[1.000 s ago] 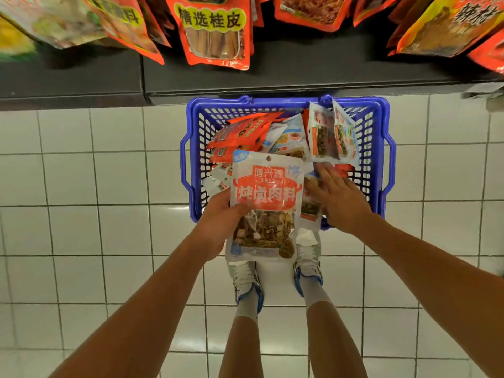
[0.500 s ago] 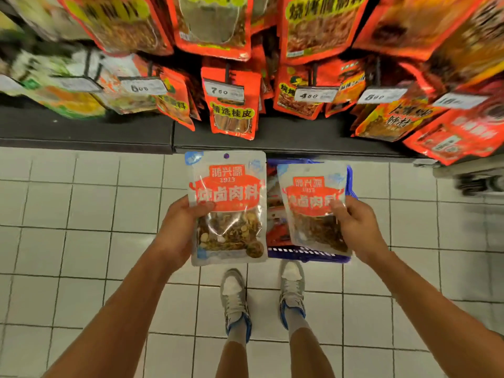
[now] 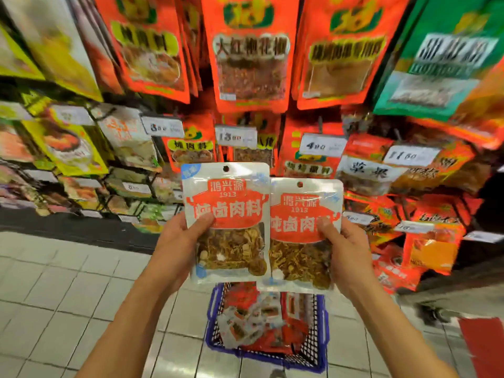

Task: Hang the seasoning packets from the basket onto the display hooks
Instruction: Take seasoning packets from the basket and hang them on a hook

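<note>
2 seasoning packets upright, left hand [image 3: 174,241] clamping left packet [image 3: 226,222], right hand [image 3: 346,249] clamping right packet [image 3: 302,233], edges touching

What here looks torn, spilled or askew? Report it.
Nothing stands out. The left hand and right hand each hold an intact stew-spice packet upright, left packet and right packet. The packets in the blue basket lie jumbled, none spilled onto the floor.
</note>
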`<action>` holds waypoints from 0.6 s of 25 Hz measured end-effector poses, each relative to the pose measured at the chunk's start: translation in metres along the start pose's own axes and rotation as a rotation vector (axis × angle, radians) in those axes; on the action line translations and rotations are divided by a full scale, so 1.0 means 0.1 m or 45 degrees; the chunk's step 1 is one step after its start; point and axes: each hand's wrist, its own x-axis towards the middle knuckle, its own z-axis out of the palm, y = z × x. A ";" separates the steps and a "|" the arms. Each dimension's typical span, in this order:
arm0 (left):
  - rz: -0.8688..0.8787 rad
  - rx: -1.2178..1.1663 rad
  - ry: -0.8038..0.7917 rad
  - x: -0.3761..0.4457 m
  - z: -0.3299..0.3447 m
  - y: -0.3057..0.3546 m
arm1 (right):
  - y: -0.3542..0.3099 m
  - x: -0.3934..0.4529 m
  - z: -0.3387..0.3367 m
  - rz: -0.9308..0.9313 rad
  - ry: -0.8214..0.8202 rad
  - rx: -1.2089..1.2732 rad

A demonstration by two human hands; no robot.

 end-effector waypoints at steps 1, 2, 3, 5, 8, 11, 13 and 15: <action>0.079 -0.007 -0.018 -0.10 0.04 0.35 | -0.37 -0.01 0.06 -0.062 -0.001 -0.001; 0.154 -0.013 -0.038 -0.19 0.09 0.69 | -0.72 -0.02 0.11 -0.134 -0.012 0.006; 0.232 -0.014 -0.047 -0.29 0.13 1.01 | -1.06 -0.03 0.16 -0.201 -0.026 0.028; 0.384 -0.017 -0.040 -0.47 0.17 1.60 | -1.70 -0.05 0.31 -0.325 -0.061 0.074; 0.561 -0.046 0.003 -0.67 0.15 2.26 | -2.42 -0.06 0.52 -0.522 -0.083 0.096; 0.693 -0.089 0.056 -0.88 0.04 2.78 | -3.02 -0.14 0.78 -0.702 -0.096 0.032; 0.758 -0.093 0.065 -0.96 -0.09 3.04 | -3.32 -0.19 0.97 -0.797 -0.127 0.006; 0.774 -0.123 0.093 -0.94 -0.26 3.21 | -3.51 -0.15 1.18 -0.846 -0.171 0.041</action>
